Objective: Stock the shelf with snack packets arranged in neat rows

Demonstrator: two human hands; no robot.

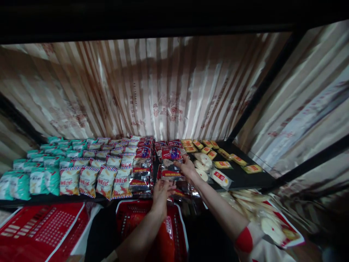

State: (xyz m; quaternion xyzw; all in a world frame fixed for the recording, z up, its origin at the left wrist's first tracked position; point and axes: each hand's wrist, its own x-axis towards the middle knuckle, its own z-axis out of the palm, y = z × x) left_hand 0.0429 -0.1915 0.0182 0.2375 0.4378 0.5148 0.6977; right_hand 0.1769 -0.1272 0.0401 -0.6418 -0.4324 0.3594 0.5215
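My right hand (187,168) reaches over the shelf with its fingers closed on the right side of a dark red and black snack packet (171,154). Below and left of it, my left hand (163,190) is by the shelf's front edge, fingers loosely stretched to the right and nothing visible in them. More packets of the same dark kind lie under and behind the held one. To the left rises a neat stack of dark red packets (140,174). Right of my right hand lie clear packs with round pale pieces (203,163).
Rows of white and orange snack bags (105,180) and teal bags (38,180) fill the shelf's left. Small yellow packs (223,165) lie at right. Below are a red basket (180,225), a red crate (40,229) and a box of pale packs (272,227). Black posts (264,91) frame the shelf.
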